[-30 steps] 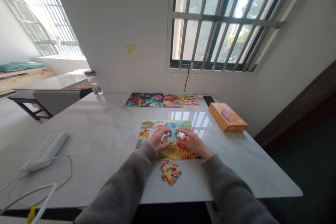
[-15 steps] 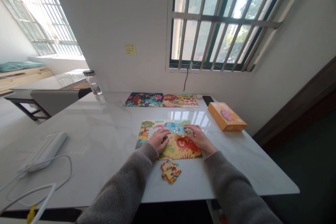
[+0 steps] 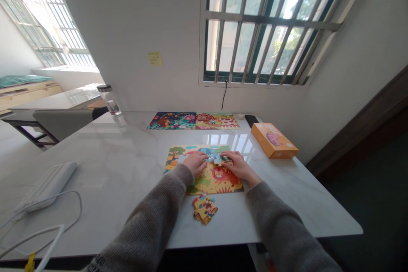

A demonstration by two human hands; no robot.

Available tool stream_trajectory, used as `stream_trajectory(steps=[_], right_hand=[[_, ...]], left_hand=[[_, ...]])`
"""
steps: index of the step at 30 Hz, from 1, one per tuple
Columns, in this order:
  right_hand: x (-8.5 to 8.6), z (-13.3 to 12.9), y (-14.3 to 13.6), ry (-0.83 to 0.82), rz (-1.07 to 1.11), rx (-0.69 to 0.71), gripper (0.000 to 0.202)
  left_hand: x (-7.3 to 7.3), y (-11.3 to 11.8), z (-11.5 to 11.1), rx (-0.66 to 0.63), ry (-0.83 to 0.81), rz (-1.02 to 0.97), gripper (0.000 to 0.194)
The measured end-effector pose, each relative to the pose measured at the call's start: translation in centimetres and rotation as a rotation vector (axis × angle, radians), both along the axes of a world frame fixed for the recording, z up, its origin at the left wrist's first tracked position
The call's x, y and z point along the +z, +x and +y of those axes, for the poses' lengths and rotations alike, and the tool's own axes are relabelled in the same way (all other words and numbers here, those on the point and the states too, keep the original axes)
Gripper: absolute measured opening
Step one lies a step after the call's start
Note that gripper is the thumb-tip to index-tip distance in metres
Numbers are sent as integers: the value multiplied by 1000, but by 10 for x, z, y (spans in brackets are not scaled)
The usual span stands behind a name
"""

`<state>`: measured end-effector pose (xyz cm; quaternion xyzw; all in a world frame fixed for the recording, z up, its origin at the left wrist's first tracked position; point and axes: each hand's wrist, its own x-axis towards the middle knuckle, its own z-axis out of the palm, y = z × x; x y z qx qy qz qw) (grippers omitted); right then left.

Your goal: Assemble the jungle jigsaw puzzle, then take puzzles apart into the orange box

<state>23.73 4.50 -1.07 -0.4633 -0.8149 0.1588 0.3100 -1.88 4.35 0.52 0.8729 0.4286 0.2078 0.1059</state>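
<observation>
1. Animal puzzle (image 3: 207,185) flat on the marble-look desk (image 3: 127,170), directly in front of the person, under and between the 2 hands. Long axis runs left to right across the body.
2. Blue piece (image 3: 217,160) in the upper middle of the puzzle, in the gap between the hands. It sits right at the right fingertips; the left fingertips are near, a little short of it. Right hand nearer. Whether it lies fully flush: cannot tell.
3. Right hand (image 3: 240,168): comes in from the right, thumb and fingers parted in a loose curve by the piece's right side. Firm pinch or light touch, cannot tell.
4. Left hand (image 3: 195,164): palm down over the puzzle's left-middle part, fingers bent inward. Anything beneath is hidden; grip cannot be told.
5. Small heap of loose pieces (image 3: 205,209) on the body side of the puzzle, just beside its near edge, between the 2 forearms.
6. Farther off: dark picture puzzle (image 3: 172,120) and farm picture puzzle (image 3: 217,121), side by side by the wall. Orange box (image 3: 274,140) to the right, phone (image 3: 251,120) just behind it.
</observation>
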Motion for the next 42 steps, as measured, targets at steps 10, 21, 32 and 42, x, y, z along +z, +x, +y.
stream_trajectory(steps=[10,21,32,42], right_hand=[[2,4,-8,5,-114,-36,29],[1,4,-12,-1,-171,-57,27],[-5,0,-13,2,-243,-51,33],[-7,-5,-15,28,-247,-47,33]], left_hand=[[-25,8,8,24,48,-145,28],[-31,6,9,-50,136,-129,31],[-25,7,2,-58,179,-11,34],[-22,15,-6,-14,55,131,47]])
